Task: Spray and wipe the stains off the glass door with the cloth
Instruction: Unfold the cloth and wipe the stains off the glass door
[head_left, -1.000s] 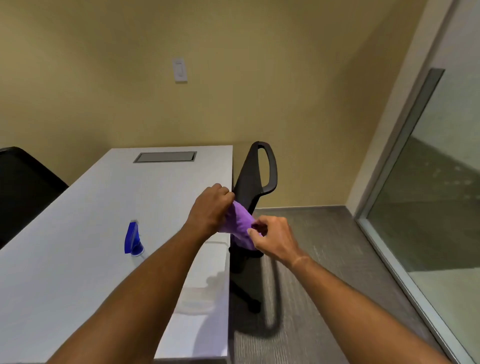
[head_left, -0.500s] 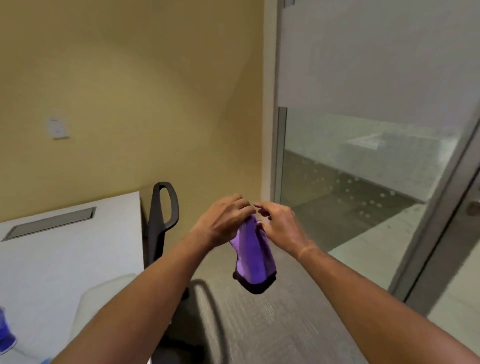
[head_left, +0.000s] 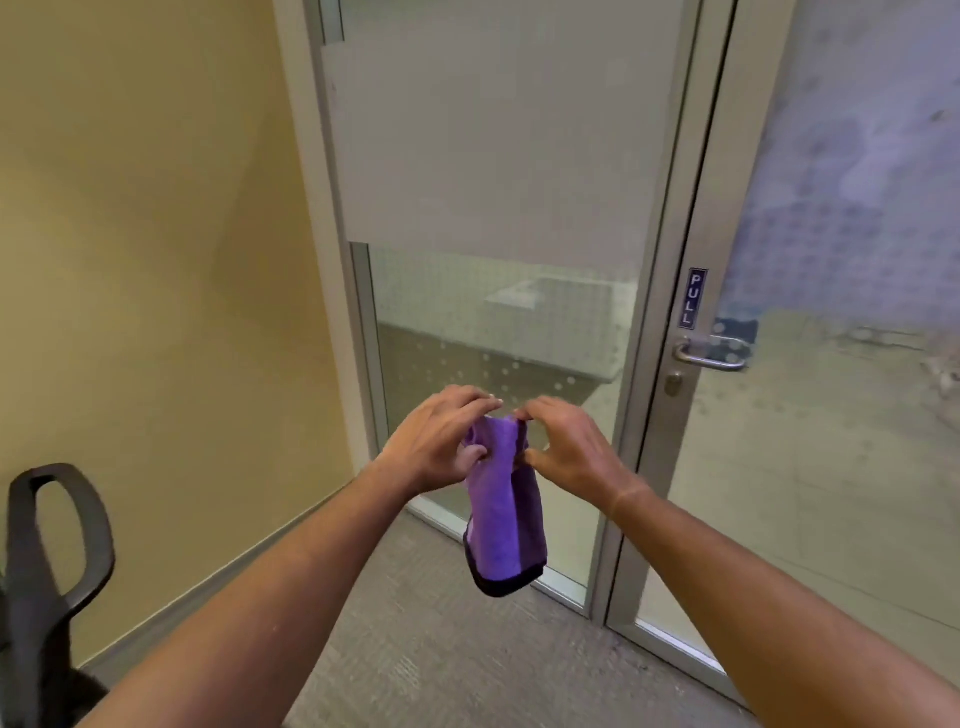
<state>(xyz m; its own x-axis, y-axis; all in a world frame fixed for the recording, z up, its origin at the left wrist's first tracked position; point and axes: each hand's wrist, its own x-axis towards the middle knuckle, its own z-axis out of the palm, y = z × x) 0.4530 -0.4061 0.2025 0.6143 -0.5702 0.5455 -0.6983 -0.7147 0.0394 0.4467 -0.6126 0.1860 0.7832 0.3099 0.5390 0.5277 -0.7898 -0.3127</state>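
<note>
Both forearms are bare to the hands (head_left: 519, 441), no sleeves visible.

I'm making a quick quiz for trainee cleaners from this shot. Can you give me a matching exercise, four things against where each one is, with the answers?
Things:
1. cloth
2. PULL sign
3. door handle
4. chair

Places:
A. bottom left corner of the view
B. on the door frame, above the handle
C. hanging between the left hand and right hand
D. just below the sign, above the keyhole

Pairs: 1-C, 2-B, 3-D, 4-A
</note>
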